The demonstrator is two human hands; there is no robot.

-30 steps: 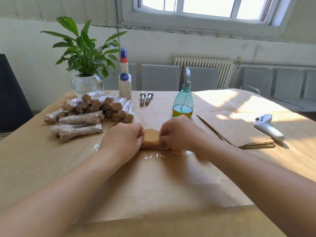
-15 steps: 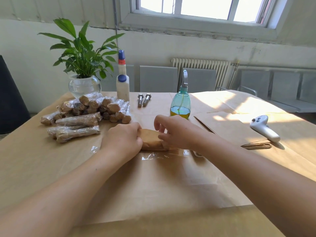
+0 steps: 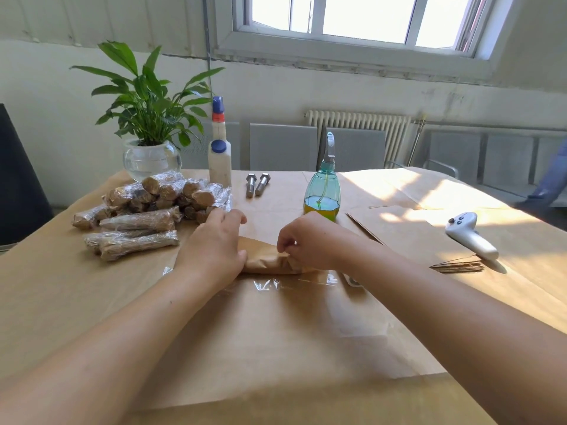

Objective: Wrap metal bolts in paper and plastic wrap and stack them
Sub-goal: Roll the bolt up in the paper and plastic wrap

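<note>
A bolt rolled in brown paper lies across the table's middle on a sheet of clear plastic wrap. My left hand covers its left end, fingers stretched over the top. My right hand curls round the right end and pinches the paper there. A pile of wrapped bolts sits at the left. Two bare metal bolts lie at the back centre.
A potted plant and a white glue bottle stand at the back left. A green spray bottle is just beyond my right hand. Stacked brown paper sheets and a white controller lie to the right.
My left hand's fingers have stretched forward over the roll's left end. My right hand has drawn its fingers in, now pinching the right end. The view has shifted slightly.
</note>
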